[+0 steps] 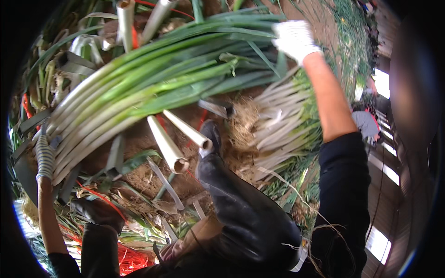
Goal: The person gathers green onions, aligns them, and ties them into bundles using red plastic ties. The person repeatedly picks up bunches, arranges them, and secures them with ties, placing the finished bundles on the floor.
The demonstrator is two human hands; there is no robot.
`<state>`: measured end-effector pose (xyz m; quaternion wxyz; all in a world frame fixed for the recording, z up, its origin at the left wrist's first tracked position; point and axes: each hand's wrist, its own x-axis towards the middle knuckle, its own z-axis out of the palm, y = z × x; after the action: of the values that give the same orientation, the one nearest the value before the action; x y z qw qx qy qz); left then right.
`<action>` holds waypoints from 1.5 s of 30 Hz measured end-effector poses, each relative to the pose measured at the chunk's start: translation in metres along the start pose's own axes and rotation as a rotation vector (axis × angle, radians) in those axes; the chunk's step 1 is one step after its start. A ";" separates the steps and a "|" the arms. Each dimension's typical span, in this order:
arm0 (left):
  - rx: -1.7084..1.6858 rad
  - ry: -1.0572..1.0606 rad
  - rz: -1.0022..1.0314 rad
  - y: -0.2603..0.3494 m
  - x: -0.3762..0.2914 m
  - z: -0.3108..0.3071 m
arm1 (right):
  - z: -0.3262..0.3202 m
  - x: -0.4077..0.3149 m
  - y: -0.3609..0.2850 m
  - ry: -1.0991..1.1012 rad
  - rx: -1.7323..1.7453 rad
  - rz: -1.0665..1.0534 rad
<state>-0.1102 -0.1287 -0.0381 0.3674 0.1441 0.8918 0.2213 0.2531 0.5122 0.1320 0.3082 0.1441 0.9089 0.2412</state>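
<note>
A large bunch of long green onions (149, 76) lies across a low rack of pale tubes and dark metal bars, white stalks at the left and green leaves at the right. My left hand (46, 156), in a striped knit glove, is at the white stalk ends, its fingers partly hidden, so its grip is unclear. My right hand (294, 40), in a white glove, is at the leaf tips on the upper right; the blurred fingers do not show whether they are closed on the leaves.
White plastic tubes (168, 146) stand up beside my boot (212, 139). A rooted onion pile (285, 121) lies right of it. Red twine (130, 259) is heaped at the bottom. More onions (353, 45) lie farther off, near another person (365, 123). Husks and leaves litter the soil.
</note>
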 end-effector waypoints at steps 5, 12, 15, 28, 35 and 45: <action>0.325 0.135 0.225 -0.059 0.034 -0.016 | 0.065 -0.154 0.112 0.145 -0.078 0.396; 0.339 0.087 0.249 -0.039 0.025 -0.004 | 0.168 -0.369 0.032 -0.310 0.280 0.764; 0.458 0.181 0.369 -0.059 0.027 -0.034 | 0.200 -0.365 -0.075 -0.483 0.414 0.630; 0.341 0.120 0.144 -0.115 0.072 -0.030 | 0.228 -0.392 -0.127 -0.467 0.403 0.904; 0.303 0.106 0.163 -0.083 0.054 -0.021 | 0.262 -0.379 -0.141 -0.469 0.158 0.445; 0.481 0.088 0.151 -0.044 0.035 -0.026 | 0.260 -0.355 -0.136 -0.679 0.187 0.226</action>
<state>-0.1569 -0.1596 -0.0648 0.2660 0.2838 0.9205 0.0358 0.6741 0.3424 0.0543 0.5489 0.3431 0.7514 0.1283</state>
